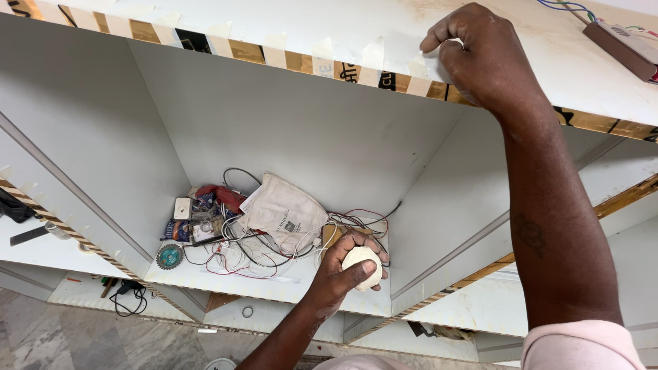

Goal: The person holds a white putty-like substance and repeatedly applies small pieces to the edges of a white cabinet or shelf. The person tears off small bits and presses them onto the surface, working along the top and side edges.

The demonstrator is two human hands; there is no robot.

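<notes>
The left hand (346, 268) grips a round white fitting (364, 266) down inside the white cabinet (308, 130), just beside a tangle of wires (236, 253), a grubby cloth bag (284, 211) and a small saw blade (168, 255). The right hand (480, 58) presses on the cabinet's top edge, where strips of masking tape (373, 58) cover the rim.

A white laminate cabinet carcass (301, 130) fills the view, its open compartments separated by flat white panels. The panel edges (288, 58) show raw brown board, patched at intervals with pale strips of masking tape. Thin grey grooves run diagonally across the side panels (62, 178). Below the cabinet lies a grey marble-patterned floor (48, 336), with a black coiled cable (127, 296) resting on a low white shelf beside it. Even, soft daylight falls across the white surfaces, casting only faint shadows.
</notes>
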